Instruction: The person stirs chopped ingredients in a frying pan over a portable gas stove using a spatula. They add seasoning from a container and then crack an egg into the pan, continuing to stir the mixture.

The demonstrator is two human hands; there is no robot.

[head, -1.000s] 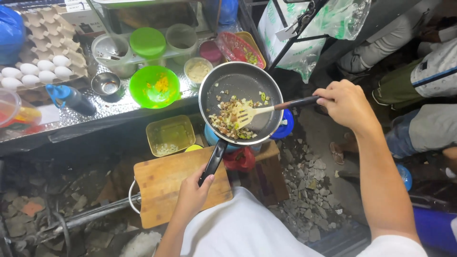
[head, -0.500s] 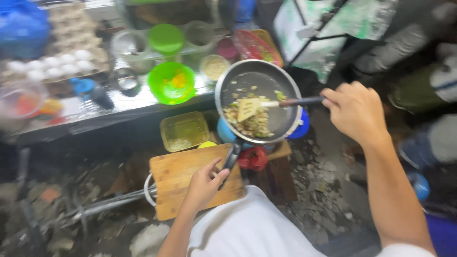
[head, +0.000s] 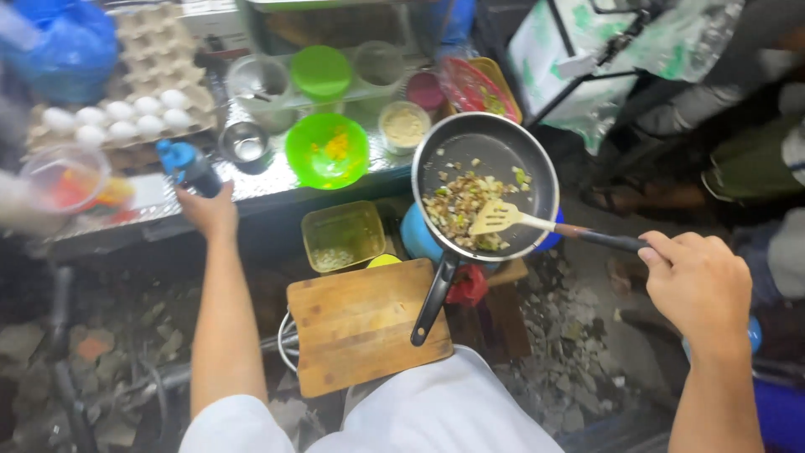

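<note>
Left hand [head: 210, 210]: extended away from the body to the metal counter [head: 251, 180]; fingers are closed around the lower body of a dark bottle with a blue cap [head: 186, 166].
Right hand [head: 696, 285]: curled in a fist around the dark handle end of a slotted spatula [head: 545, 225]; grip is at the far end of the shaft.
Spatula blade: laid flat among the chopped food [head: 461, 205], at the near-right side of the frying pan [head: 495, 151].
Frying pan: seated on a blue burner, well forward of the right hand; its long black handle [head: 432, 302] points back toward the body and is untouched by either hand.
Bottle handling (judged): rigid, light, upright; possibly greasy, so it is best taken around the mid-body rather than the cap.
Spatula handling (judged): light and stiff; a hold nearer the blade would give finer control.
Pan handling (judged): hot and moderately heavy; to be held by the black handle only.
Beside left hand: a small steel bowl [head: 246, 144] and a green bowl [head: 327, 151] just to its right, an egg tray [head: 117, 113] beyond it.
Between the hands: a wooden cutting board [head: 365, 323], with a yellow container [head: 342, 235] just beyond it.
</note>
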